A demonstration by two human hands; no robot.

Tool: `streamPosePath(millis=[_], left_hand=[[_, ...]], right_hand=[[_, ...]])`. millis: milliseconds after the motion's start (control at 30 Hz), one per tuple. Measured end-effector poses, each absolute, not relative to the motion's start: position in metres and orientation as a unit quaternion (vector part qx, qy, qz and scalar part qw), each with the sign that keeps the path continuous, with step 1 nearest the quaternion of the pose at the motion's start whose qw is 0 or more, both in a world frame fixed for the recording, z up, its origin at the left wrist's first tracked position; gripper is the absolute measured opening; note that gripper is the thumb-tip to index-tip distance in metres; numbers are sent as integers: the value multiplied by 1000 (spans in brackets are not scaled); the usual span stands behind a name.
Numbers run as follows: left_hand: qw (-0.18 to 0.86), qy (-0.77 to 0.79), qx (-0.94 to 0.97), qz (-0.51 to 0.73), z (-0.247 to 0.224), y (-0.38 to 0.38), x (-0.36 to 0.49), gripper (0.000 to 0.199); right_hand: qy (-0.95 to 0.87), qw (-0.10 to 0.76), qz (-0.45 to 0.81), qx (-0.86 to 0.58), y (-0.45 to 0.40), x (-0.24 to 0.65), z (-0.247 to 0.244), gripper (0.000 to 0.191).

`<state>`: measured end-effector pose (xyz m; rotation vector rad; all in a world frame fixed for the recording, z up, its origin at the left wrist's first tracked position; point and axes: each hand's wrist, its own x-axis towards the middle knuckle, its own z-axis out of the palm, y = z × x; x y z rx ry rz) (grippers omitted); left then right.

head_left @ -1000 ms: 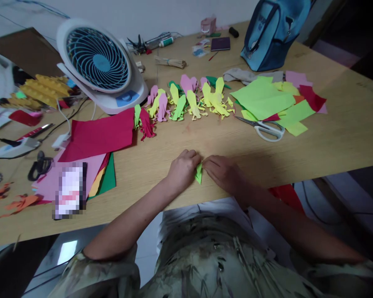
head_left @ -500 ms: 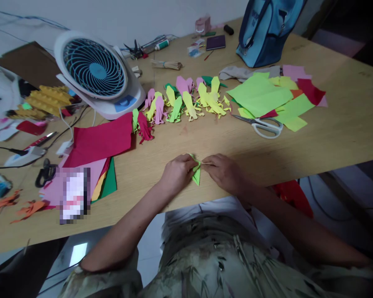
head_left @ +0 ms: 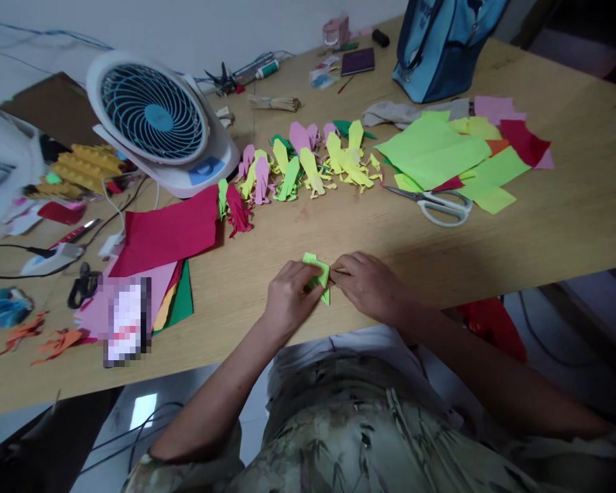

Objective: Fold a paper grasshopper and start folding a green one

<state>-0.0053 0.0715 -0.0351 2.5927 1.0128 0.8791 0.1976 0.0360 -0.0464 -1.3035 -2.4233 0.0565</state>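
Near the table's front edge, my left hand (head_left: 291,294) grips a small folded light green paper (head_left: 317,263), its fingers closed over the left side. My right hand (head_left: 368,284) is at the paper's right edge, fingers pinched round a thin, tan, stick-like piece (head_left: 339,271) that points at the paper. Beyond my hands stands a row of folded paper figures (head_left: 311,172) in yellow, green, pink and red. White-handled scissors (head_left: 444,207) lie to the right, beside a pile of green, pink and red paper sheets (head_left: 436,152).
A white fan (head_left: 157,118) stands at the back left. Red paper (head_left: 169,233) and other coloured sheets lie left, with a blurred-out phone-like object (head_left: 127,325) and black scissors (head_left: 83,285). A blue bag (head_left: 439,51), a stick bundle (head_left: 276,104) and a dark notebook (head_left: 358,61) are farther back.
The green paper has turned and shows more of its folded top between my hands. My left hand has shifted slightly down. The view has moved a little.
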Motion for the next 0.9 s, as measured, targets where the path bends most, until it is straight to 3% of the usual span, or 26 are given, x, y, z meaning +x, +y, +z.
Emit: streamPosePath(millis=[600, 900], left_hand=[[-12, 268, 923, 275, -39, 64, -5, 15], [-23, 271, 939, 211, -34, 65, -7, 14]], right_hand=[[-868, 189, 27, -458, 36, 198, -43, 20], [-839, 306, 120, -433, 35, 206, -47, 23]])
